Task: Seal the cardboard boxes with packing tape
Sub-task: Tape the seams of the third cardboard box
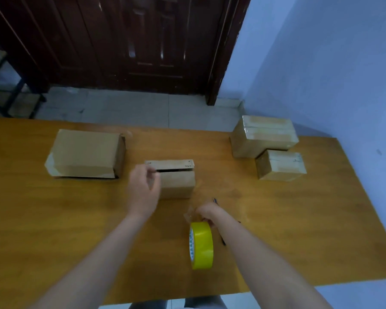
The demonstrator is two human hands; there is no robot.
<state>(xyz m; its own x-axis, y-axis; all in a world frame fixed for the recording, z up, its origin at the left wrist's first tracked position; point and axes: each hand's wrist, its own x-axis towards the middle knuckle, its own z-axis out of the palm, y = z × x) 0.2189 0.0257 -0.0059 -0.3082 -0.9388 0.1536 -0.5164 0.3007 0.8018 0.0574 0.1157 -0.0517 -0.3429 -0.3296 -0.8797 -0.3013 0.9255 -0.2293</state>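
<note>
A small cardboard box [176,181] stands mid-table with its top flaps slightly apart, a dark slit showing. My left hand [143,190] reaches its left top corner, fingers curled at the flap edge. A yellow roll of packing tape [202,245] stands on edge near the front. Just behind the roll, my right hand [206,214] pinches a clear strip of tape [191,214] pulled from it. A larger unsealed box [85,152] lies at the left. Two taped boxes sit at the right, a big one [263,136] and a smaller one [280,165].
The wooden table [299,208] ends near a blue wall on the right. A dark pen-like tool [223,240] lies partly under my right forearm. Beyond the table are a tiled floor and a dark wooden door [132,41]. A metal frame stands far left.
</note>
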